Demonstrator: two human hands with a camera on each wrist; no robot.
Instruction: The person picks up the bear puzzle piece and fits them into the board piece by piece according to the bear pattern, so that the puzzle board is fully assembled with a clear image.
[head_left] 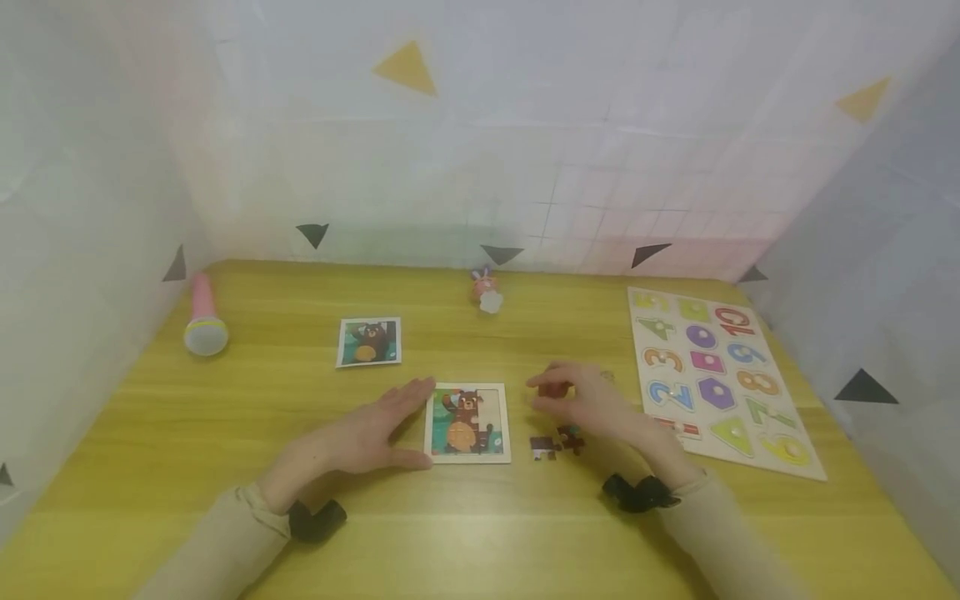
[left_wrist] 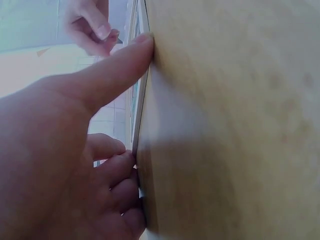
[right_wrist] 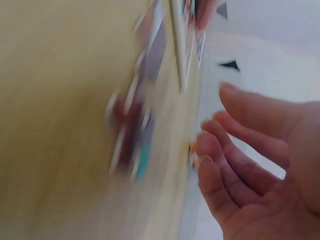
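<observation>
A square bear puzzle (head_left: 461,429) lies in a pale wooden frame on the table, with a bare pale strip at its upper right. My left hand (head_left: 375,429) rests at the frame's left side, thumb and fingers spread. In the left wrist view the thumb tip (left_wrist: 145,40) touches the frame's edge (left_wrist: 140,100). My right hand (head_left: 588,404) hovers right of the frame, fingers loosely bent. The right wrist view shows a gap between thumb (right_wrist: 250,107) and fingers, with nothing held. Below that hand lie loose jigsaw pieces (head_left: 543,447), blurred in the right wrist view.
A bear picture card (head_left: 370,342) lies behind the left hand. At the far left is a pink toy microphone (head_left: 204,317). A small pink figure (head_left: 486,290) stands near the back wall. On the right lies a number and shape board (head_left: 723,379). Patterned walls surround the table.
</observation>
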